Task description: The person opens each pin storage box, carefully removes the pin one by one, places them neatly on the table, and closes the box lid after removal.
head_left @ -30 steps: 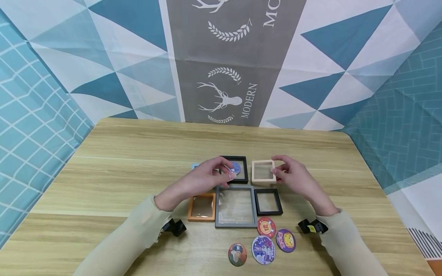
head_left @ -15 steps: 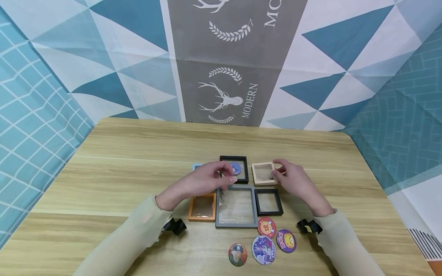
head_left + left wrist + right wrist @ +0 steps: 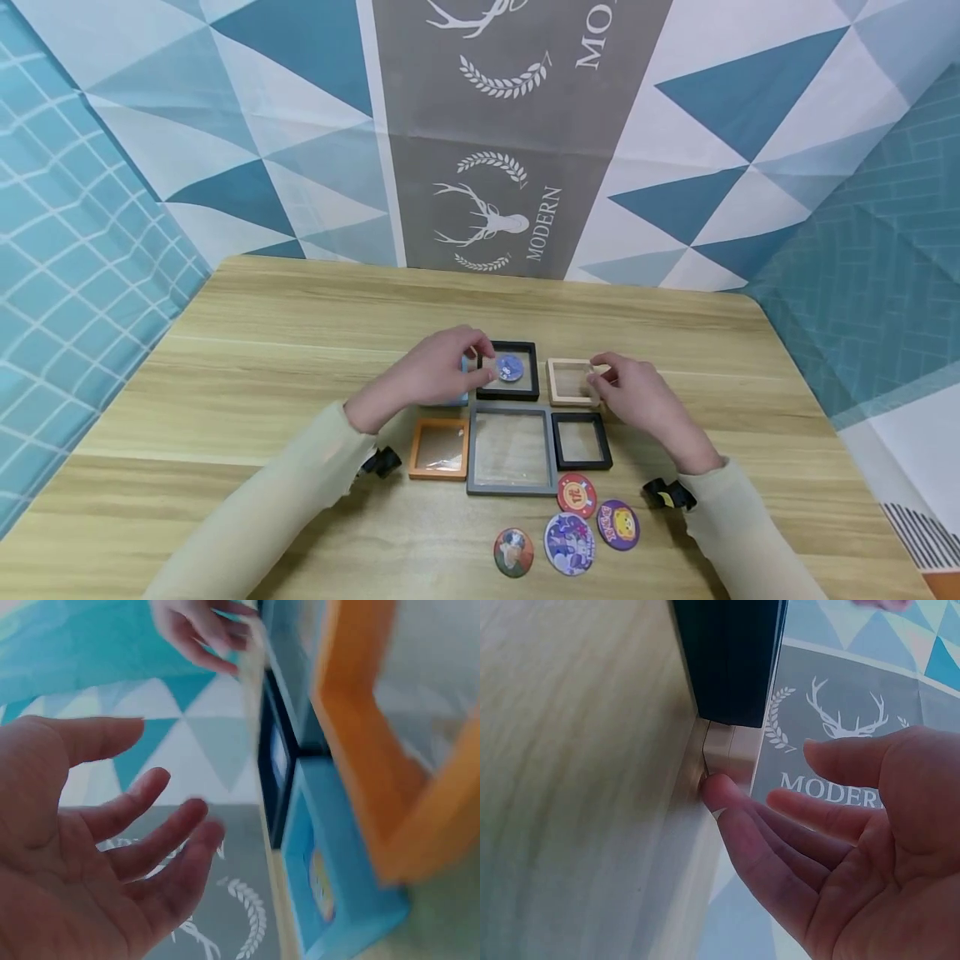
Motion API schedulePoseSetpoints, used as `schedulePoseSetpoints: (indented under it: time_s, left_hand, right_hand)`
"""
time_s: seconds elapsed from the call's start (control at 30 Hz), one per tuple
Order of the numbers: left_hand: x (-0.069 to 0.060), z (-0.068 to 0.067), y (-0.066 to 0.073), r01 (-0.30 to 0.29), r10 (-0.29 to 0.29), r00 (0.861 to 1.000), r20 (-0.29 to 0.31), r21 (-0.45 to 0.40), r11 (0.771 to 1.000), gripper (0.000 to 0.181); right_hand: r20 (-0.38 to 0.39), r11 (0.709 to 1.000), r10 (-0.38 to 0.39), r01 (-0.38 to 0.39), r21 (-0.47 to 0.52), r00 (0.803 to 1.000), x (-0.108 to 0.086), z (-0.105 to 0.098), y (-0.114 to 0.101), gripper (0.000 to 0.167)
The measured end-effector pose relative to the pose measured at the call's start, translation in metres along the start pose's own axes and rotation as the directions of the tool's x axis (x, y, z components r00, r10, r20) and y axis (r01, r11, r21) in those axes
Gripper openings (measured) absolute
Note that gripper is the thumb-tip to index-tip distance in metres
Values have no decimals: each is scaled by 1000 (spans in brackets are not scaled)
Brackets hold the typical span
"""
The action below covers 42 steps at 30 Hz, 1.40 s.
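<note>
My left hand (image 3: 442,367) hovers over the light blue frame (image 3: 337,847), thumb and fingers apart with nothing between them. It partly hides that frame in the head view; the left wrist view shows a round badge inside. Just right of this hand, a blue round badge (image 3: 510,367) lies within the upper black frame (image 3: 529,392). My right hand (image 3: 637,392) is at the right edge of the beige frame (image 3: 573,402). In the right wrist view its fingertips (image 3: 724,791) touch or nearly touch the beige frame's side, while the thumb stands away.
A large grey frame (image 3: 512,491) lies centrally, between an orange frame (image 3: 438,476) and a smaller black frame (image 3: 582,465). Nearer me are a red badge (image 3: 577,495), a purple bear badge (image 3: 618,525), a larger purple-white badge (image 3: 569,543) and a portrait badge (image 3: 513,552).
My left hand has drawn back left from the blue badge, leaving it in the upper black frame. The beige frame has shifted slightly toward me, and my right hand moved with it.
</note>
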State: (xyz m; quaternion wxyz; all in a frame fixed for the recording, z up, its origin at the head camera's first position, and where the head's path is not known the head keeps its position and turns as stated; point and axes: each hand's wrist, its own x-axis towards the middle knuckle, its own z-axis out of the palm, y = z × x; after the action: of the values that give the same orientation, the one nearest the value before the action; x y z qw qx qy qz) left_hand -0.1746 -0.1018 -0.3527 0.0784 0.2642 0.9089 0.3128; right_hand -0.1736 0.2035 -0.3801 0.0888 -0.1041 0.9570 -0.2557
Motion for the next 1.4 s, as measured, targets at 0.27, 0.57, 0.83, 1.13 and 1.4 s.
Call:
schedulePoseSetpoints:
  time_s: [0.27, 0.57, 0.83, 1.13, 1.4]
  left_hand:
    - [30, 6, -6, -30, -17, 992, 123, 375, 926, 45]
    - [37, 14, -11, -42, -100, 961, 256, 496, 868, 50]
    - [43, 15, -16, -30, -94, 964, 250, 449, 893, 62]
    - [34, -1, -26, -28, 11, 991, 134, 127, 992, 76]
    - [9, -6, -17, -57, 59, 998, 2, -212, 976, 72]
  right_hand:
    - [-8, 1000, 5, -5, -6, 1000, 0, -2, 2, 40]
    - [2, 1000, -1, 1, 0, 1000, 1, 0, 1, 39]
    - [-4, 1000, -6, 6, -6, 1000, 1, 1, 2, 38]
    - [-93, 999, -28, 27, -20, 995, -1, -1, -4, 39]
    - [-182, 919, -208, 256, 301, 961, -21, -4, -33, 51]
